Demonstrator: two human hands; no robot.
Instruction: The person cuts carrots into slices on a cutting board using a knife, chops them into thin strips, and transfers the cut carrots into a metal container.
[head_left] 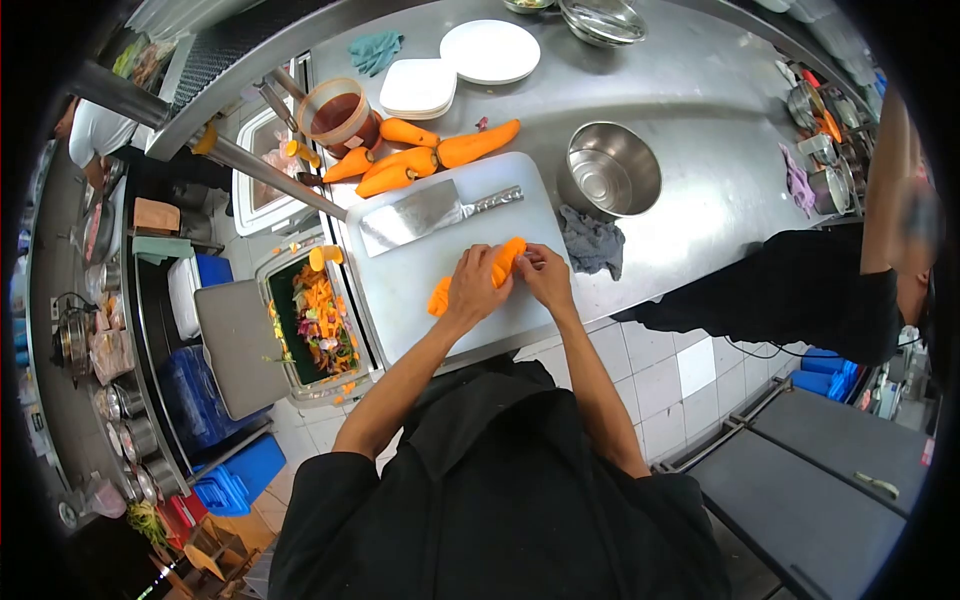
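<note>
On the white cutting board (pixel 540 190), my left hand (pixel 478 287) is closed over a row of orange carrot slices (pixel 508 257). My right hand (pixel 546 278) presses its curled fingers and thumb against the right end of that row. More carrot slices (pixel 438 297) lie at the left side of my left hand. Beyond both hands a cleaver (pixel 410 218) rests flat on the board, its handle pointing right. Several whole peeled carrots (pixel 478 146) lie past the board's far edge. The undersides of my fingers are hidden.
A steel pot (pixel 630 175) and a grey cloth (pixel 592 240) sit right of the board. White plates (pixel 490 52) and a tub of reddish liquid (pixel 338 112) stand behind. An open scrap bin (pixel 318 318) is at the left. Another person (pixel 800 290) stands at the right.
</note>
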